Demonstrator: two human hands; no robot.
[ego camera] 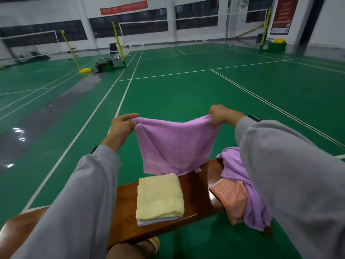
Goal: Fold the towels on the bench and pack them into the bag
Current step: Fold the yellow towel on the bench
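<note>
A purple towel (173, 144) hangs in the air over the brown wooden bench (197, 186). My left hand (122, 126) pinches its upper left corner and my right hand (221, 115) pinches its upper right corner. Its lower edge brushes the bench. A folded pale yellow towel (159, 197) lies on the bench on top of a white one (149, 222). To the right, a crumpled second purple towel (240, 180) and an orange towel (231, 197) hang over the bench's edge, partly behind my right sleeve. No bag is in view.
The bench stands on a green badminton court floor (186, 94) with white lines. Net posts (118, 43), a chair (113, 51) and a dark bag-like heap (103, 65) stand far off. My knee and a sandal (153, 243) show below the bench.
</note>
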